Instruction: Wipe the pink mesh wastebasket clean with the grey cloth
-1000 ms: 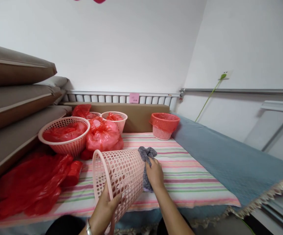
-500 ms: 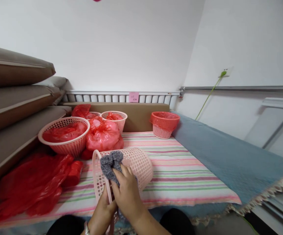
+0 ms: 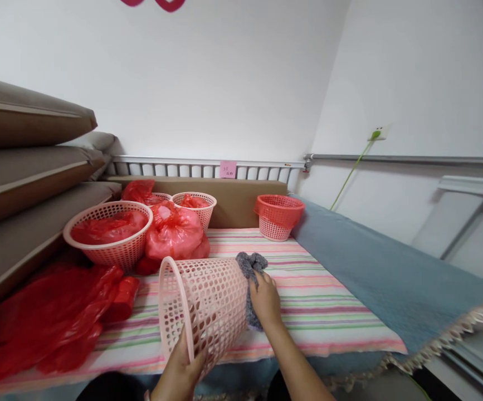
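Observation:
A pale pink perforated plastic basket [image 3: 220, 301] lies on its side, its open rim facing left. My left hand [image 3: 185, 356] grips that rim from below, thumb outside and fingers inside the basket. With my right hand [image 3: 266, 301] I press a grey cloth [image 3: 250, 267] against the basket's base at its right end; the fingers are closed on the cloth. Beyond it stand a bulging red plastic bag [image 3: 176, 231] and a wider pink basket [image 3: 110, 250] with red plastic inside.
Loose red plastic bags [image 3: 49, 317] lie at left, beside stacked cushions [image 3: 36, 209]. A small pink basket [image 3: 208, 214] and a red-lined basket [image 3: 278, 217] stand at the back. A striped cloth [image 3: 316, 295] covers the surface; a blue padded side [image 3: 375, 256] runs along the right.
My right hand has slid the grey cloth from near the rim to the base, rightward. My left hand still holds the rim, and the basket's rim end has tipped slightly toward me.

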The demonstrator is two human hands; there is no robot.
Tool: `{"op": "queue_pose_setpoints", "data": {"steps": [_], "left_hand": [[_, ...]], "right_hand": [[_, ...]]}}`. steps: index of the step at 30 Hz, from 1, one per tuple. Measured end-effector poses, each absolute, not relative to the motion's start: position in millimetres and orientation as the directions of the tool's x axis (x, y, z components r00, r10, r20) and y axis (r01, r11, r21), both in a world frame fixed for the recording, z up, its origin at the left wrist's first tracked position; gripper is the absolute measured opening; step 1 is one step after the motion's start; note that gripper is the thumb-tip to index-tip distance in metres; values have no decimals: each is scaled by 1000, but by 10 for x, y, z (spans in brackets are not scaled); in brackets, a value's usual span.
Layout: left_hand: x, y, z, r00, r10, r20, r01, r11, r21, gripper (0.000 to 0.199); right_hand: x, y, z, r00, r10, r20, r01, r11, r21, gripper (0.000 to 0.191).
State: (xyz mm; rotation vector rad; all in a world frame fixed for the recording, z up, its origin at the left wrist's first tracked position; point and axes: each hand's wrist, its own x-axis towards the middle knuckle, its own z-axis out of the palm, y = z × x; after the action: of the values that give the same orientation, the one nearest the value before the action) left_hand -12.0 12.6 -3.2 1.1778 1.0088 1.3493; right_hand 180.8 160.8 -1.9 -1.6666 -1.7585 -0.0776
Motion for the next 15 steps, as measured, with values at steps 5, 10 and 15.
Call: {"op": "queue_pose_setpoints", "data": {"steps": [5,10,15], "left_hand": [[-143,111,-50,55,994,93,-221,-79,972,80],[-136,131,-71,8,997,73,-227,-69,971,77],[-180,134,-184,-80,992,99,-166,-111,980,67]], "right_hand": [[1623,1463,60,46,841,539,878,224,-424,33],[1182,1137,308,-107,805,584,788,427,-443,34],[808,672,567,-266,771,578,635,591,-496,37]]}}
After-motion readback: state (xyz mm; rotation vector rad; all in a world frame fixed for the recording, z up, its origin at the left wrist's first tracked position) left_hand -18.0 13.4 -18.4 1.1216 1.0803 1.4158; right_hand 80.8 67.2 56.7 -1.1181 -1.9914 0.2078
